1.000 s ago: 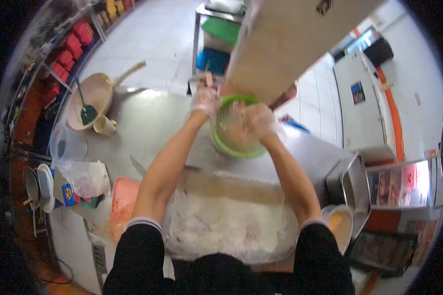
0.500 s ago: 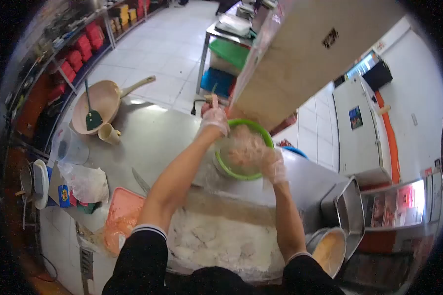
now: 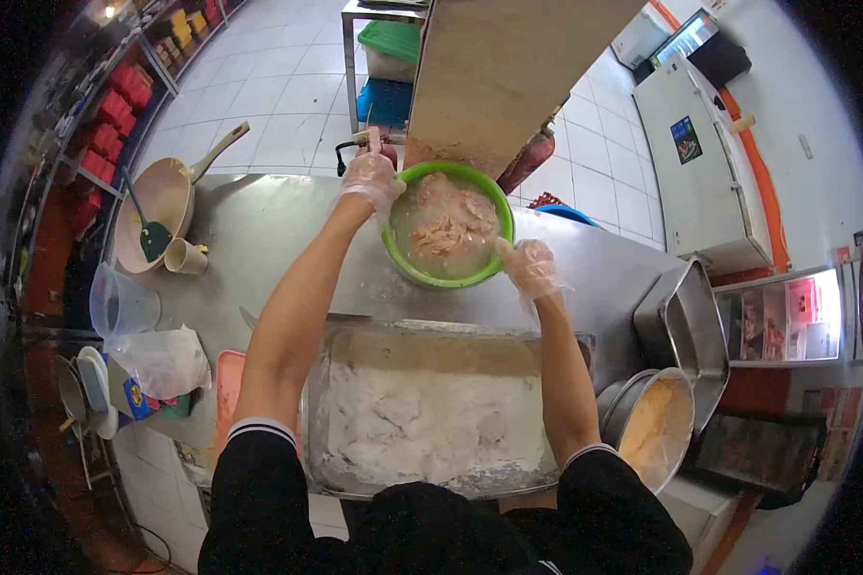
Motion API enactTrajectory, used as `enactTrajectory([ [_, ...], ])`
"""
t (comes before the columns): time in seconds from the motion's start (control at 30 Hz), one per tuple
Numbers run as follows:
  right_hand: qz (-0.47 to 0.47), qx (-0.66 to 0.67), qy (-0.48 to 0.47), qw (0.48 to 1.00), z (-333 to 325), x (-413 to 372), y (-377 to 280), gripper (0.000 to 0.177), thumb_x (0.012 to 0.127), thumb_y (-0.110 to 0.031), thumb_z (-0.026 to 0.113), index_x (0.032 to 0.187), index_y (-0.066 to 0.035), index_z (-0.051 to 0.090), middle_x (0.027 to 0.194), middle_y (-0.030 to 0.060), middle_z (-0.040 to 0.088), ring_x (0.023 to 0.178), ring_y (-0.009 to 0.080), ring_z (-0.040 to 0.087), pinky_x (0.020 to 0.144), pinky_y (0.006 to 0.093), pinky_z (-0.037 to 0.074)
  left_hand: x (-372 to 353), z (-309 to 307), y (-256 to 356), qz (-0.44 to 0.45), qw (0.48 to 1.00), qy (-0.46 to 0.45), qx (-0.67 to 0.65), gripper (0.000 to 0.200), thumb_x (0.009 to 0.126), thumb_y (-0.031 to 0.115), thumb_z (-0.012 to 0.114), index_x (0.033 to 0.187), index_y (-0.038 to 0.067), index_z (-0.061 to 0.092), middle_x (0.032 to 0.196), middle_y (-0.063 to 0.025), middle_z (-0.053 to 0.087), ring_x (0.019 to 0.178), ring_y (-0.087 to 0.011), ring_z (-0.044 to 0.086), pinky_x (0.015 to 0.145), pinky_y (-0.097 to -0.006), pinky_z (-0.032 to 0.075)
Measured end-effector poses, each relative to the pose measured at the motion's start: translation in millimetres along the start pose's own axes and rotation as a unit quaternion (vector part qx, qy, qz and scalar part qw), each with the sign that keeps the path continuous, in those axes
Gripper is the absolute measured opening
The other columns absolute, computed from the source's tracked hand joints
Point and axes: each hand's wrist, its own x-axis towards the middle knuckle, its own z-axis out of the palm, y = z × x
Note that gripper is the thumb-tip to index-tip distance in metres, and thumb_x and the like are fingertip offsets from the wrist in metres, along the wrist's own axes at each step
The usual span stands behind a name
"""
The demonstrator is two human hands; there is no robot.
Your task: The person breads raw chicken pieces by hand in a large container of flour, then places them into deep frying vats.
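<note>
A green bowl (image 3: 400, 268) of pale liquid with pinkish meat pieces stands on the steel counter (image 3: 278, 240) ahead of me. My left hand (image 3: 372, 179), in a clear plastic glove, grips the bowl's far left rim. My right hand (image 3: 530, 266), also gloved, rests at the bowl's right rim with fingers loosely curled; whether it grips the rim is unclear. Just in front of me lies a large clear tray (image 3: 431, 337) filled with white flour.
At the left stand a beige pan (image 3: 168, 192) with a green spatula, a small cup (image 3: 184, 256), a clear jug (image 3: 120, 305), a plastic bag (image 3: 168, 356) and an orange tray (image 3: 228, 379). Steel pans (image 3: 686, 335) and a bowl of orange batter (image 3: 657, 426) sit right.
My right hand has come out of the bowl's contents and now sits at its right rim. The view has shifted, bringing the flour tray closer. The left hand stays on the rim.
</note>
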Motion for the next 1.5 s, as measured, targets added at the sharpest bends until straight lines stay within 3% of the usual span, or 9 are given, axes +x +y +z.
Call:
enactTrajectory([
  [0.4,-0.306,-0.236,0.165,0.907,-42,4,15,0.028,0.098,-0.029,0.04,0.108,-0.01,0.059,0.084,0.0222,0.062,0.085,0.038,0.062,0.073,0.0493,0.049,-34,-64,16,-0.062,0.978,-0.123,-0.155,0.029,0.083,0.031,0.049,0.094,0.01,0.065,0.101,-0.0132,0.068,0.098,-0.0324,0.063,0.085,-0.0434,0.049],
  [0.7,-0.31,-0.078,0.079,0.944,-53,16,-5,0.019,0.086,-0.016,0.051,0.098,-0.002,0.056,0.074,0.0215,0.059,0.075,0.0366,0.063,0.066,0.0467,0.049,-47,-69,10,-0.137,0.945,-0.116,-0.273,0.027,0.079,0.027,0.061,0.089,0.003,0.066,0.1,-0.0186,0.068,0.097,-0.0275,0.065,0.08,-0.0378,0.05],
  [0.87,-0.415,-0.143,0.293,0.85,-37,19,4,0.015,0.089,-0.015,0.049,0.098,-0.005,0.056,0.079,0.0201,0.061,0.073,0.0381,0.063,0.06,0.0466,0.049,-20,-23,-44,0.134,0.976,-0.019,-0.172,0.023,0.084,0.02,0.061,0.091,-0.002,0.066,0.083,-0.0095,0.065,0.078,-0.0168,0.061,0.069,-0.0304,0.049],
  [0.97,-0.292,0.099,0.083,0.948,-28,48,25,0.013,0.088,-0.014,0.052,0.096,-0.004,0.056,0.077,0.0139,0.062,0.07,0.0324,0.064,0.057,0.043,0.049,-36,-24,-30,0.021,0.924,-0.077,-0.375,0.026,0.086,0.019,0.066,0.098,-0.005,0.063,0.084,-0.0073,0.064,0.078,-0.0138,0.06,0.073,-0.0277,0.05],
  [1.07,-0.254,-0.044,0.099,0.961,-59,-14,-1,0.021,0.091,-0.021,0.056,0.097,-0.001,0.057,0.076,0.006,0.061,0.066,0.0199,0.061,0.054,0.0351,0.048,-72,-67,-3,-0.073,0.857,-0.105,-0.499,0.035,0.085,0.022,0.072,0.105,-0.004,0.06,0.092,-0.0099,0.064,0.088,-0.0161,0.061,0.083,-0.0285,0.049],
  [1.13,-0.144,0.371,-0.054,0.916,-73,-21,9,0.032,0.091,-0.03,0.06,0.094,0.002,0.059,0.076,0.0031,0.06,0.067,0.0109,0.056,0.055,0.0309,0.046,-97,-101,14,0.013,0.818,-0.118,-0.563,0.035,0.086,0.023,0.071,0.105,-0.004,0.059,0.092,-0.0107,0.064,0.091,-0.0149,0.06,0.086,-0.0284,0.047],
  [1.4,-0.214,0.239,-0.024,0.947,-124,-134,91,0.022,0.086,-0.022,0.066,0.092,-0.001,0.06,0.076,0.006,0.061,0.066,0.0144,0.056,0.062,0.0314,0.047,-203,-98,84,0.175,0.946,-0.077,-0.262,0.033,0.073,0.017,0.082,0.078,0.004,0.052,0.067,-0.0056,0.057,0.065,-0.016,0.059,0.055,-0.0341,0.043],
  [1.47,-0.381,-0.258,0.207,0.863,-114,-156,119,0.014,0.085,-0.012,0.066,0.097,-0.007,0.061,0.07,0.0044,0.052,0.067,0.023,0.058,0.061,0.0334,0.047,-226,-70,102,0.228,0.938,-0.047,-0.258,0.031,0.072,0.014,0.081,0.08,0.003,0.053,0.066,-0.0086,0.055,0.063,-0.0205,0.06,0.055,-0.0376,0.043],
  [1.5,-0.317,-0.088,0.177,0.927,-107,-164,128,0.011,0.082,-0.006,0.064,0.092,-0.006,0.06,0.071,0.0123,0.053,0.069,0.0329,0.058,0.063,0.0394,0.049,-234,-52,110,0.275,0.925,0.021,-0.261,0.025,0.072,0.008,0.076,0.082,0.004,0.054,0.069,-0.0113,0.055,0.063,-0.0267,0.058,0.055,-0.0393,0.044],
])
